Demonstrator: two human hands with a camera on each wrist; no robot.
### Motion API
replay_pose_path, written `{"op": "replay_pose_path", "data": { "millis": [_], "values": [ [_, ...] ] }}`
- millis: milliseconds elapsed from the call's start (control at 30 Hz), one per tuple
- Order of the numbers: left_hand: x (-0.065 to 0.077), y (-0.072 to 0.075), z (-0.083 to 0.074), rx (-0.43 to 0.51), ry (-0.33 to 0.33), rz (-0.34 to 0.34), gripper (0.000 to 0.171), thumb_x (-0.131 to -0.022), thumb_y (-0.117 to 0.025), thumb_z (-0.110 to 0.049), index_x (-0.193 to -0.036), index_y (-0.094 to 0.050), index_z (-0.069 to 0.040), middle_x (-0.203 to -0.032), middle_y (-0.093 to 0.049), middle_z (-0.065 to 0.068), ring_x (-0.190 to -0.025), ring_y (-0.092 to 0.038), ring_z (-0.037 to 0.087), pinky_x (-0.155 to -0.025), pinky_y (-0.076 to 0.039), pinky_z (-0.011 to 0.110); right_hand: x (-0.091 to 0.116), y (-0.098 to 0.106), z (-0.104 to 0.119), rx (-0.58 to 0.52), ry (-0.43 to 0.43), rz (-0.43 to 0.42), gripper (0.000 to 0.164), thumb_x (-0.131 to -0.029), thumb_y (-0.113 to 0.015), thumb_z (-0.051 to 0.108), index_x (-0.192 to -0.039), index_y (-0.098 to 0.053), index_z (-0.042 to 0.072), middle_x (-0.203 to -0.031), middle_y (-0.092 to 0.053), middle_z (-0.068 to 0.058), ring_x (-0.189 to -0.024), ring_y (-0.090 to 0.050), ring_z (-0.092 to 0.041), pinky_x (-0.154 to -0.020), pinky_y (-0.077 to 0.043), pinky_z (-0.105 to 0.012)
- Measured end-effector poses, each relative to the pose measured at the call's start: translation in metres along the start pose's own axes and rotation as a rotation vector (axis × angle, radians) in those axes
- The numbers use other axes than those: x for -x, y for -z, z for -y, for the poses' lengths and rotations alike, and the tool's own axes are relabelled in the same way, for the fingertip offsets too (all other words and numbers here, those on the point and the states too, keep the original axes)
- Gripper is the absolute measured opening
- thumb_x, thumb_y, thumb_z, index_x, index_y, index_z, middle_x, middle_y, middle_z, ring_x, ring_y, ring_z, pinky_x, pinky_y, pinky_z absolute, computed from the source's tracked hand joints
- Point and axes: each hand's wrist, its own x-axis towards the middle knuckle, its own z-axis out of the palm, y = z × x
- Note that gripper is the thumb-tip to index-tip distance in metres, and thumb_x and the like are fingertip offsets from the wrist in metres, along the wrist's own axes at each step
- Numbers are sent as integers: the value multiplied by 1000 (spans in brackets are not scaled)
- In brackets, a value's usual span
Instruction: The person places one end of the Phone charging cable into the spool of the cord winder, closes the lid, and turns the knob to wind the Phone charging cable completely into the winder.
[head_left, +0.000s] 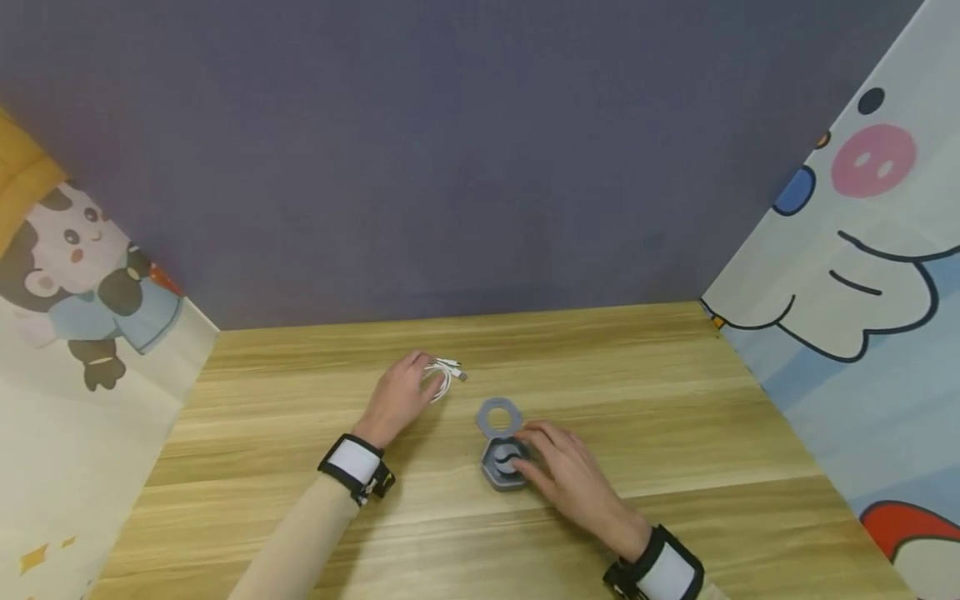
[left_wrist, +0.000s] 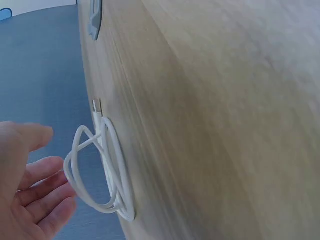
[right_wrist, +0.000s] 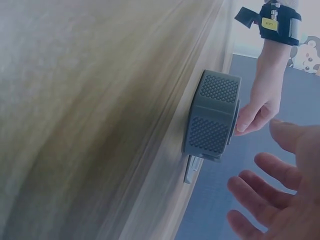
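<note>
A white USB cable [head_left: 441,380], wound in a loose coil, lies on the wooden table with its metal plug [left_wrist: 97,105] showing in the left wrist view. My left hand [head_left: 399,396] is over the coil's left side, thumb and fingers apart, fingertips close to the loops; whether they touch is unclear. To the right and nearer me sits a grey hexagonal case [head_left: 505,462] with dimpled sides [right_wrist: 209,135]. Its ring-shaped lid [head_left: 482,418] lies folded back behind it. Just right of the case is my right hand [head_left: 573,483], its fingers spread and holding nothing.
The wooden table [head_left: 637,375] meets a dark grey panel [head_left: 450,167] at the back. Side panels with cartoon animals, a left panel [head_left: 67,433] and a right panel [head_left: 885,350], flank it.
</note>
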Motion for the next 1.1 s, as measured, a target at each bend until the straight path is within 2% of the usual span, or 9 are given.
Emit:
{"op": "replay_pose_path", "data": {
  "millis": [200, 433, 633, 900, 1100],
  "values": [
    [-3, -8, 3, -23, 22, -23, 17, -97, -71, -14, -104, -74, 1, -102, -70, 13, -89, -70, 30, -79, -61, 44, 0, -1, -1, 9, -15, 4, 40, -93, -78, 26, -126, -69, 8, -126, -66, -10, -118, -64, -29, -103, -52, -56],
    [-4, -11, 3, -37, 32, -94, 11, -92, -76, -6, -94, -74, 4, -91, -69, 14, -82, -68, 30, -73, -60, 43, -2, -1, 0, -6, -32, -10, 41, -93, -77, 27, -127, -68, 8, -127, -66, -11, -118, -64, -32, -102, -52, -58],
    [-3, -11, 5, -30, 65, -68, 11, -93, -74, -7, -96, -74, 5, -91, -69, 14, -81, -68, 30, -73, -61, 42, -2, -1, 0, -13, -29, -10, 42, -92, -78, 28, -127, -68, 7, -127, -66, -11, -117, -64, -31, -101, -52, -57],
    [-2, 4, -1, 33, 141, -82, 14, -100, -66, -11, -100, -72, 2, -96, -69, 13, -82, -68, 29, -71, -61, 43, -4, 1, 0, -23, -14, -41, 41, -92, -78, 27, -126, -68, 6, -125, -67, -12, -114, -66, -32, -97, -54, -58],
    [-5, 21, -9, 98, 143, -171, 15, -101, -65, -10, -101, -69, 5, -95, -66, 15, -75, -65, 27, -63, -58, 40, -7, 0, 0, -22, -1, -69, 41, -92, -78, 27, -126, -68, 6, -124, -67, -11, -114, -67, -32, -97, -55, -58]
  ]
}}
